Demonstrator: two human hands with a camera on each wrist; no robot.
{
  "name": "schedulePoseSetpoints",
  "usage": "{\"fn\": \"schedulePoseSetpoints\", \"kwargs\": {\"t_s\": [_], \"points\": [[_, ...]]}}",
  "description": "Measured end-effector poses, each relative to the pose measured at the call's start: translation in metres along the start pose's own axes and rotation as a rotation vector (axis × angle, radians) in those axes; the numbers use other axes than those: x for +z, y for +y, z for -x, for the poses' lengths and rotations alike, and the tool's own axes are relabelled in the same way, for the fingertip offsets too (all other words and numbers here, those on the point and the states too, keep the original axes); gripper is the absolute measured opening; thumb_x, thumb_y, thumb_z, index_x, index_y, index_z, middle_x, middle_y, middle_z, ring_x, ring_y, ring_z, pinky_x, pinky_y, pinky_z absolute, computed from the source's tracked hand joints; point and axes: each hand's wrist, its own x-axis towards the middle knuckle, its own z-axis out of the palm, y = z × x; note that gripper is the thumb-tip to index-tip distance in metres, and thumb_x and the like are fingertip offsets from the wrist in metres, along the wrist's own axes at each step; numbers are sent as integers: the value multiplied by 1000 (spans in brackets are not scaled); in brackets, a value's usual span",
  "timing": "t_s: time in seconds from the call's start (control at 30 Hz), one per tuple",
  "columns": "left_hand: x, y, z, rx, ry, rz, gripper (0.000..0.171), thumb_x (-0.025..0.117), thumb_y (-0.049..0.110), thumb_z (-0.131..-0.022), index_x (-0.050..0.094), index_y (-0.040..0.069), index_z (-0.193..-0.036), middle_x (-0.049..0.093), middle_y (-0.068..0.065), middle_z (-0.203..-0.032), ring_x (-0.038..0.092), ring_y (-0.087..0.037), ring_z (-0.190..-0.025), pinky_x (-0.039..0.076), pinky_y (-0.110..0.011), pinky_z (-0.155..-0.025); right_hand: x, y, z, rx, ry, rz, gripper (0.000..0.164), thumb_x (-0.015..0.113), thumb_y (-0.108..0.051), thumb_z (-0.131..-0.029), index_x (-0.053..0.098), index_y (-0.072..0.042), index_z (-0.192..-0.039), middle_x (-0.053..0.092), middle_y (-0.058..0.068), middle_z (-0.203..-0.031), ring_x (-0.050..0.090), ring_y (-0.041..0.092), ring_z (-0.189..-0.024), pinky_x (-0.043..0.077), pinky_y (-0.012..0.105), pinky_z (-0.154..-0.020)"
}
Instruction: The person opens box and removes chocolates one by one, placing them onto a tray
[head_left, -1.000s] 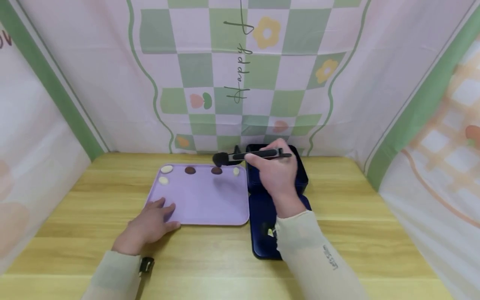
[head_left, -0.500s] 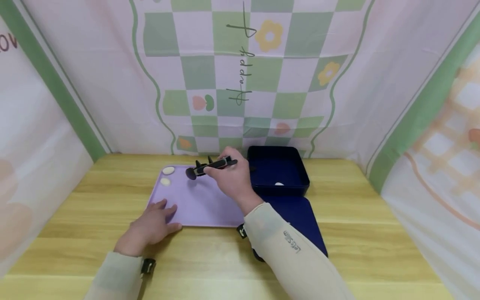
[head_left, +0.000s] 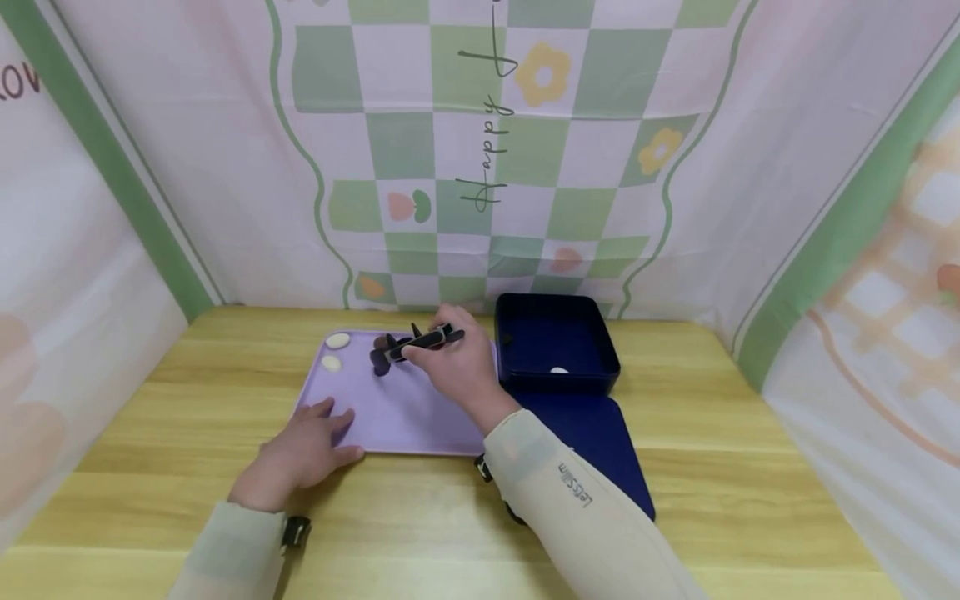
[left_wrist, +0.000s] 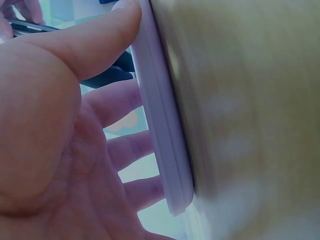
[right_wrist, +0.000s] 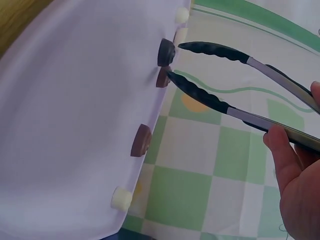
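My right hand (head_left: 465,358) grips black-tipped tongs (head_left: 423,340) over the back left of the lilac tray (head_left: 427,417). In the right wrist view the tongs' tips (right_wrist: 200,92) are spread apart, right beside a small black piece (right_wrist: 166,52). A brown piece (right_wrist: 163,78) sits just behind it, overlapped by one tip. Another brown piece (right_wrist: 141,140) and a white piece (right_wrist: 121,198) stand along the tray's back edge. Two white ovals (head_left: 337,341) lie at its back left corner. With fingers spread, my left hand (head_left: 296,458) rests on the tray's front left corner, thumb at the front rim.
A dark blue box (head_left: 558,383) stands right of the tray, its lid (head_left: 615,450) lying flat in front. A white piece (head_left: 558,370) shows inside. My right sleeve (head_left: 585,492) covers part of the lid. A patterned curtain (head_left: 480,150) hangs behind the wooden table (head_left: 750,467).
My right hand and the tongs have moved left from over the box to the tray, then a little lower. The white piece in the box has come into view. My left hand stays put.
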Motion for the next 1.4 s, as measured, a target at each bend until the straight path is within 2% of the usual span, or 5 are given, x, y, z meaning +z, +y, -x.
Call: {"fn": "schedulePoseSetpoints", "kwargs": {"t_s": [0.63,0.8,1.1,1.27,1.4], "points": [[2,-3,-3,-6,-12,2,69,62,51,-95,47,10,-149,21,-28,-159,12,-56,-141,20,-89,-82,-6,0,3,10,15,-78,37,93,-16,-70,57,-15,-82,58,-3,-89,58,16,-80,54,31,-65],[3,-3,-2,-5,-4,4,68,64,48,-95,47,10,-149,20,-28,-159,12,-56,-141,18,-89,-82,-39,4,8,23,163,-178,39,95,-10,-65,60,-11,-83,62,2,-85,63,17,-70,57,35,-58],[3,-2,-2,33,27,-8,69,65,48,-94,48,7,-148,21,-30,-157,13,-58,-140,19,-89,-84,-127,18,21,139,400,-42,41,94,-18,-68,63,-5,-92,62,4,-95,63,18,-75,54,28,-64],[3,-1,-2,46,35,-24,69,65,47,-94,49,6,-147,23,-32,-156,14,-59,-139,21,-87,-88,-152,41,25,154,430,129,41,92,-20,-73,61,-5,-95,63,7,-96,62,19,-77,53,31,-67],[4,-1,-2,49,37,-16,68,66,46,-94,50,6,-146,23,-33,-155,14,-60,-138,21,-85,-91,-155,62,25,193,377,138,41,91,-19,-75,60,-6,-97,62,8,-98,63,21,-80,54,35,-68]]}}
